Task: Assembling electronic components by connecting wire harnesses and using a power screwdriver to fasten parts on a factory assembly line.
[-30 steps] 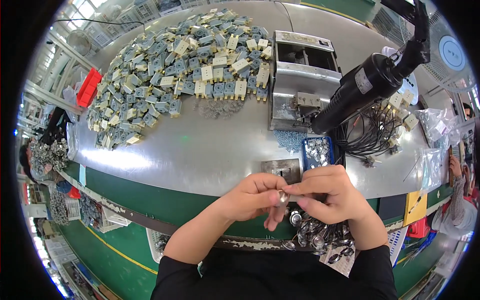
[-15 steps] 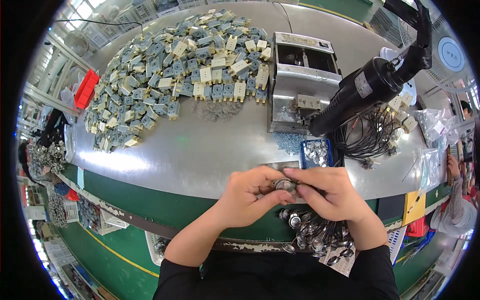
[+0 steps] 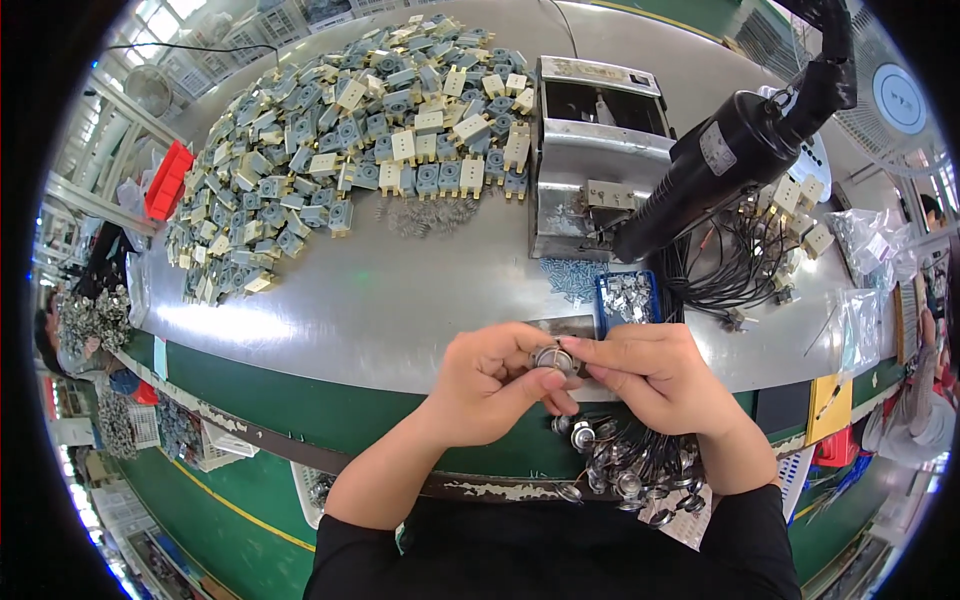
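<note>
Over the table's front edge, my left hand [image 3: 485,385] pinches a small round silver metal part [image 3: 553,360] between thumb and fingers. My right hand [image 3: 650,380] comes in from the other side, its thumb and forefinger closed at the part's right edge. Whether the right fingers hold a separate small piece is hidden. Just below my right hand lies a bunch of similar round metal parts [image 3: 628,486] on black wires. A blue tray [image 3: 657,303] of small silver metal pieces stands just beyond my fingers, with a flat metal plate [image 3: 565,327] beside it.
A large heap of grey and cream blocks [image 3: 350,150] covers the back left, with small springs [image 3: 430,217] before it. Bluish screws [image 3: 572,279] lie below a metal fixture [image 3: 600,150]. A black cylindrical power tool [image 3: 690,180] slants over black cables [image 3: 715,285]. A red bin [image 3: 168,180] stands left.
The round part has been turned, so more of its round face shows. Both hands stay closed around it, with the fingers shifted slightly. The whole view has moved a little.
</note>
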